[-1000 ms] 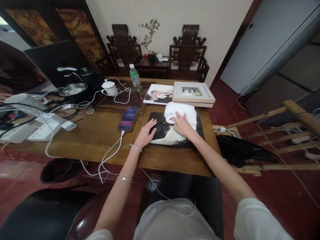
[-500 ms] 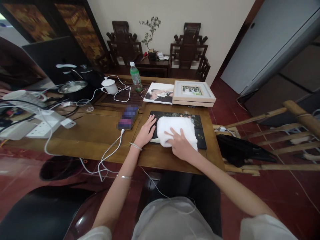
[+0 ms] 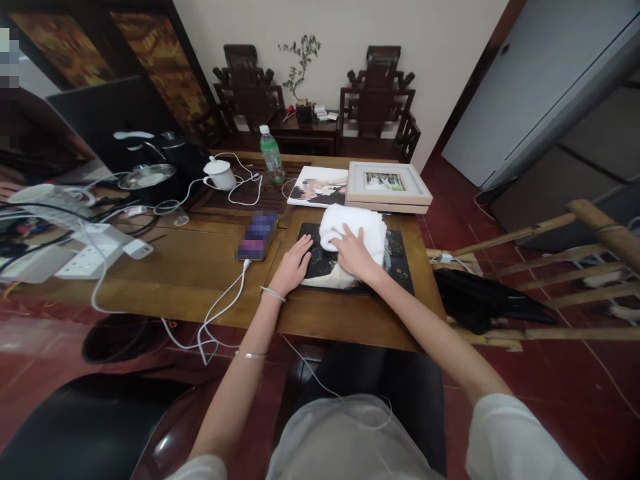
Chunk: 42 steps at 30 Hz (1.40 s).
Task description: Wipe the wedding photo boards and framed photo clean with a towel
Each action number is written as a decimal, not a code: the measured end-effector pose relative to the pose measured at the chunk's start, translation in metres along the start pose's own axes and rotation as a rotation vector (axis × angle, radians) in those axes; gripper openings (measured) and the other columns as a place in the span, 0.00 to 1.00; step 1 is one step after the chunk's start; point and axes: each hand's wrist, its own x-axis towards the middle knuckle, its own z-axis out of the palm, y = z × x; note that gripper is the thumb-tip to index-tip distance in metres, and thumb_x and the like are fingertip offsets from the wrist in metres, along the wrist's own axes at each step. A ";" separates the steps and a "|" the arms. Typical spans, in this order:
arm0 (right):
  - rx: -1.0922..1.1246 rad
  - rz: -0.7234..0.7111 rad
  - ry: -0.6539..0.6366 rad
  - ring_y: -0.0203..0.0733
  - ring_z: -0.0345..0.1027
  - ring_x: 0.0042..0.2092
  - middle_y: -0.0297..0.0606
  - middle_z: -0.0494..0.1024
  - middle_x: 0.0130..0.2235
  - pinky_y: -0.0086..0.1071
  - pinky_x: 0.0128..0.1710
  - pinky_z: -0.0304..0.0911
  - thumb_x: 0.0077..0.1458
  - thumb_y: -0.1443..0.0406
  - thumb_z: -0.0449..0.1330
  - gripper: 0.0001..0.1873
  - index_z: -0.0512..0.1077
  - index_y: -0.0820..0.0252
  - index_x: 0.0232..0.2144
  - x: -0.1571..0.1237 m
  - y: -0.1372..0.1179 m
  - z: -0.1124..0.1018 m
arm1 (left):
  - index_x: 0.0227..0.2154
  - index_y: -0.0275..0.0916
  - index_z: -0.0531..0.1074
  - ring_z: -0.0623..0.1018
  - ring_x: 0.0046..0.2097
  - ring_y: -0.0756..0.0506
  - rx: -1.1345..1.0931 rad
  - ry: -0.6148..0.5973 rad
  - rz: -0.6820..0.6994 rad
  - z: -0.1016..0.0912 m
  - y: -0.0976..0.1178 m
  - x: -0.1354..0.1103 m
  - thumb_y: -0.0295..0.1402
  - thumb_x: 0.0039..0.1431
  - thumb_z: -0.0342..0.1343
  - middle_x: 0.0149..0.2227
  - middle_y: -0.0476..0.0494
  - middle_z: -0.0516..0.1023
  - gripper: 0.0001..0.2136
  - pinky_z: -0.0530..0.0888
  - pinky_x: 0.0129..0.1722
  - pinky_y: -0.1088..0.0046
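My right hand [image 3: 354, 255] presses a folded white towel [image 3: 356, 223] against a dark picture panel [image 3: 327, 260], its fingers spread over the cloth. The panel lies flat near the table's front edge and shows small floral specks and a pale shape. The towel covers its upper middle and reaches past its far edge. At the panel's left edge rests my left hand [image 3: 294, 263], palm down with fingers stretched out, holding nothing.
Behind the panel lie a framed photo [image 3: 387, 183] and a photo print [image 3: 316, 187]. On the wooden table [image 3: 200, 260] to the left are a charging phone [image 3: 256, 237], a green-labelled bottle [image 3: 271, 155], a lidded white cup [image 3: 220, 173], a power strip [image 3: 93, 252] and loose cables.
My right hand has pushed the towel away from me toward the panel's far edge, uncovering its lower part. My left hand has stayed at the left edge.
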 end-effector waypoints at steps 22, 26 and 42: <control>0.039 -0.027 -0.004 0.60 0.44 0.66 0.45 0.61 0.63 0.69 0.58 0.41 0.47 0.79 0.48 0.28 0.71 0.63 0.50 -0.017 0.001 -0.006 | 0.58 0.34 0.64 0.61 0.65 0.42 -0.076 0.054 -0.015 -0.005 0.012 0.000 0.41 0.68 0.40 0.62 0.36 0.64 0.23 0.57 0.65 0.57; 0.063 -0.084 -0.026 0.61 0.42 0.67 0.45 0.60 0.64 0.70 0.58 0.38 0.47 0.78 0.49 0.26 0.73 0.62 0.48 -0.014 -0.019 -0.001 | 0.61 0.37 0.61 0.61 0.65 0.44 -0.177 0.208 -0.018 -0.011 0.020 -0.001 0.44 0.69 0.35 0.63 0.40 0.62 0.25 0.57 0.65 0.61; 0.260 -0.377 -0.114 0.45 0.44 0.67 0.40 0.68 0.60 0.55 0.66 0.35 0.40 0.81 0.46 0.28 0.75 0.60 0.39 -0.074 0.014 -0.018 | 0.56 0.32 0.68 0.64 0.63 0.40 -0.045 0.084 -0.016 -0.006 0.015 0.000 0.42 0.67 0.42 0.59 0.35 0.69 0.23 0.61 0.63 0.57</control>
